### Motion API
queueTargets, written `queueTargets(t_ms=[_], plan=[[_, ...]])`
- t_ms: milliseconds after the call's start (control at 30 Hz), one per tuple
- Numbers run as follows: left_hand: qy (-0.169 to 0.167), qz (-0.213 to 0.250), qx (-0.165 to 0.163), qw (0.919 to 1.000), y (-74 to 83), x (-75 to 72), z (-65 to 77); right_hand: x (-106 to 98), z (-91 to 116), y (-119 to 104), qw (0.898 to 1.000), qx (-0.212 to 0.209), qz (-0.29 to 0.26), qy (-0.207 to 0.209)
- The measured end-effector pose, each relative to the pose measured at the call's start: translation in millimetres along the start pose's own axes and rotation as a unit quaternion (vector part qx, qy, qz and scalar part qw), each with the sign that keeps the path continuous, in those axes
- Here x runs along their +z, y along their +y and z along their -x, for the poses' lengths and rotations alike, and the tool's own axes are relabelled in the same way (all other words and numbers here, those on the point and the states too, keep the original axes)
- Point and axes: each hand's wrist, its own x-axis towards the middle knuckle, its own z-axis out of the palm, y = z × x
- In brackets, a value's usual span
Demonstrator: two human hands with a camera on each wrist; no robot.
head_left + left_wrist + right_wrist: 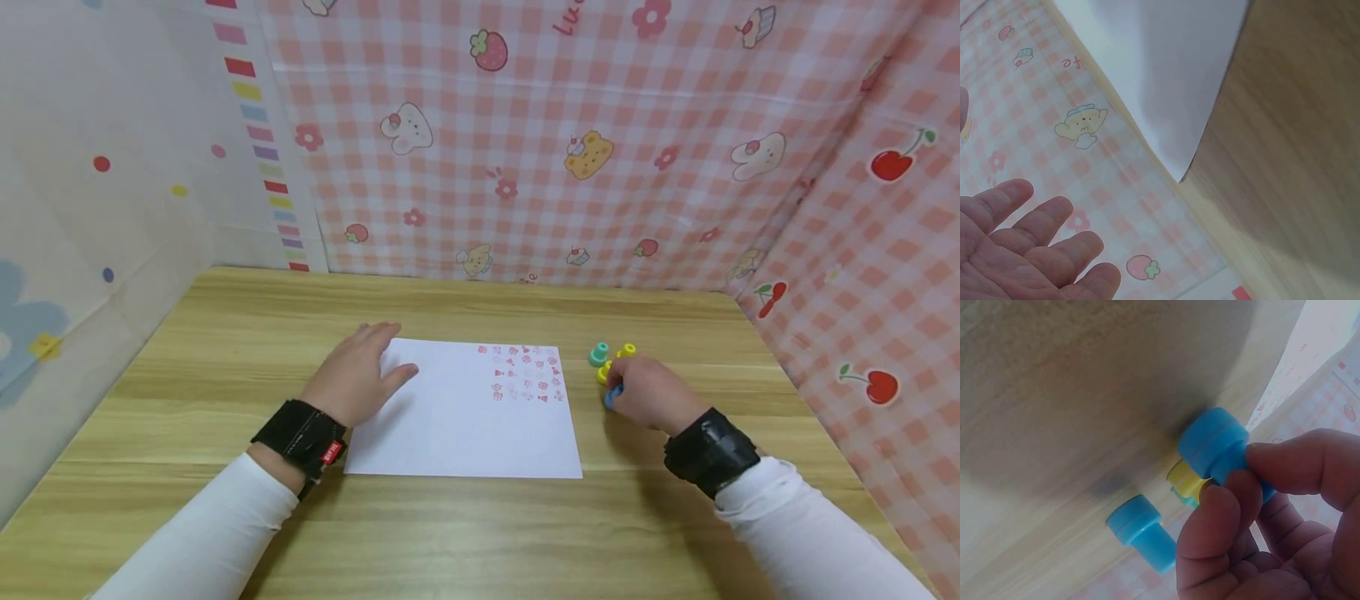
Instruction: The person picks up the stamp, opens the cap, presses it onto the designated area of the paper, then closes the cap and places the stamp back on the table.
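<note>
Between the thumb and fingers of my right hand (651, 393) is a small blue stamp (1215, 442), pinched by its narrow handle, its wide end facing the table. A second blue stamp (1138, 522) stands on the wood beside it in the right wrist view. Near that hand in the head view are a green stamp (598, 356) and two yellow stamps (627, 350), one partly hidden by the fingers. My left hand (352, 377) holds nothing; its fingers are spread at the left edge of a white sheet of paper (450, 425). Whether it touches the sheet I cannot tell.
Rows of small red and pink prints (527, 375) fill the sheet's upper right part. The wooden table (465, 533) ends at a pink checked cloth (450, 192) behind and to the right. A white dotted cloth (150, 167) hangs on the left.
</note>
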Motion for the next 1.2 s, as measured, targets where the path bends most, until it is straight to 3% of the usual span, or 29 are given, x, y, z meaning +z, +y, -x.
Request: queueTargets(t_ms=[333, 700, 933, 1200], plan=[[0.003, 0.011, -0.008, 0.9999, 1.0, 2.7, -0.1, 1, 1, -1, 1.000, -0.001, 0.001, 0.000], [0.011, 0.038, -0.022, 0.9990, 2.1, 2.4, -1.5, -19, -3, -2, 0.998, -0.007, 0.016, 0.067], [0.012, 0.057, -0.022, 0.9981, 3.0, 4.7, -3.2, -14, -18, -3, 0.997, 0.001, 0.034, 0.068], [0.015, 0.066, -0.013, 0.9976, 8.0, 7.6, -5.2, -9, -23, 0, 0.998, 0.016, 0.011, 0.063]])
